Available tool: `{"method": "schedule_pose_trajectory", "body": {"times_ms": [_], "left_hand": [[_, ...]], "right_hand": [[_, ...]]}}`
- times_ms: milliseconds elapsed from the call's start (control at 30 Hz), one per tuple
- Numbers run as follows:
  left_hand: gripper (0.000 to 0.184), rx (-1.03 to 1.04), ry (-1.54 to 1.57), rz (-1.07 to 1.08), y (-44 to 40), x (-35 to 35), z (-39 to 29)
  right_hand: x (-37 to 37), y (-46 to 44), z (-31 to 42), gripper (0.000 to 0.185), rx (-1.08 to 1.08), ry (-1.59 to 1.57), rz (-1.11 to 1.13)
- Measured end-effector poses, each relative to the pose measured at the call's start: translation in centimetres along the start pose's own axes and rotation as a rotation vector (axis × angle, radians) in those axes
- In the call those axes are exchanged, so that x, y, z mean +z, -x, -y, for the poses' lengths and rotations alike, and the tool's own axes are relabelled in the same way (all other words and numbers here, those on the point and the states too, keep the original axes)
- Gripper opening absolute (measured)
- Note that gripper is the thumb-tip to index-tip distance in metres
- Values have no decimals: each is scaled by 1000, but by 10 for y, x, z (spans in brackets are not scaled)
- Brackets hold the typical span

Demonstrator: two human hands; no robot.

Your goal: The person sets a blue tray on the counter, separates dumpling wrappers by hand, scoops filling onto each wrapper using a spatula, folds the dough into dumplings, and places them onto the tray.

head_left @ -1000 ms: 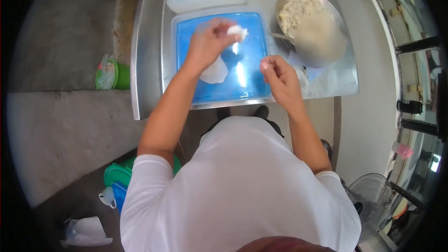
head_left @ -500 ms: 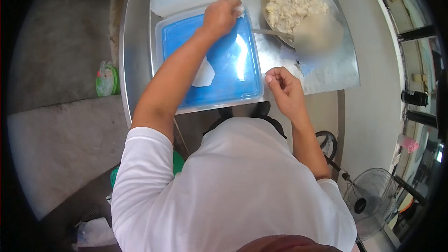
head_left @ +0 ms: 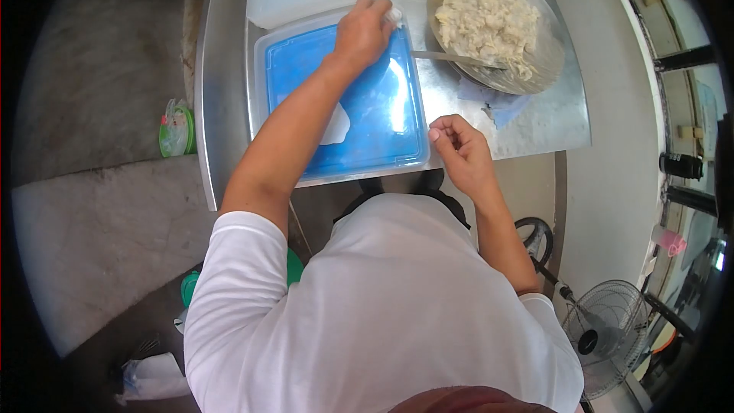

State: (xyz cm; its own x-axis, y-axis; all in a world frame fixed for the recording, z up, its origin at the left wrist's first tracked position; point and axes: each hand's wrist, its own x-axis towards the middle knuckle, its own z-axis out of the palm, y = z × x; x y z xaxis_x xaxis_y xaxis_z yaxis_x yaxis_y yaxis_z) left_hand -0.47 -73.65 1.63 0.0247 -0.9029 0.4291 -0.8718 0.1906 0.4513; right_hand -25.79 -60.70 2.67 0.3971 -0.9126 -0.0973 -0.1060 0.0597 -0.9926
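At blue container's (head_left: 382, 118) far corner, our left fingers (head_left: 376, 6) pinch white wad (head_left: 394, 17); right fingers (head_left: 457, 124) curl near table (head_left: 550, 130) edge (bowl (head_left: 548, 80) holds pale mix (head_left: 485, 19)).

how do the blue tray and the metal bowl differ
The blue tray is rectangular, while the metal bowl is round. The tray carries a flat white piece; the bowl holds a heap of pale, lumpy mixture. Both sit on the metal table.

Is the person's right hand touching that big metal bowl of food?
Apart. The head view shows it plainly: bare steel table lies between the curled right hand and the metal bowl.
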Motion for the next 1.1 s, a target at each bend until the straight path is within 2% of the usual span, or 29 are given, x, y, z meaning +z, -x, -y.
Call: {"method": "schedule_pose_trajectory", "body": {"times_ms": [300,600,667,733,800,867,967,1033,1067,1100], "left_hand": [[30,-19,-43,28,-3,4,5],[40,-91,11,-25,3,11,2],[40,-62,43,-105,7,4,3],[37,-99,70,-165,11,-26,10],[35,-134,86,-224,24,-66,21],[32,-392,240,-207,45,-103,29],[26,-467,278,-191,83,-138,31],[22,-480,342,-100,107,-145,44],[22,-484,337,-118,116,-148,45],[22,-502,339,-59,123,-150,42]], "right_hand": [[3,4,-4,16,16,3,-11],[8,-1,-8,15,-1,134,-21],[10,-2,-5,16,-10,164,-10],[15,-8,7,19,-159,328,-153],[26,-20,27,23,-181,322,-89],[48,-38,45,25,-211,427,135],[92,-85,37,25,-271,484,237],[122,-113,20,23,-298,700,257],[133,-122,18,23,-313,704,268],[144,-129,17,23,-220,796,278]]}}
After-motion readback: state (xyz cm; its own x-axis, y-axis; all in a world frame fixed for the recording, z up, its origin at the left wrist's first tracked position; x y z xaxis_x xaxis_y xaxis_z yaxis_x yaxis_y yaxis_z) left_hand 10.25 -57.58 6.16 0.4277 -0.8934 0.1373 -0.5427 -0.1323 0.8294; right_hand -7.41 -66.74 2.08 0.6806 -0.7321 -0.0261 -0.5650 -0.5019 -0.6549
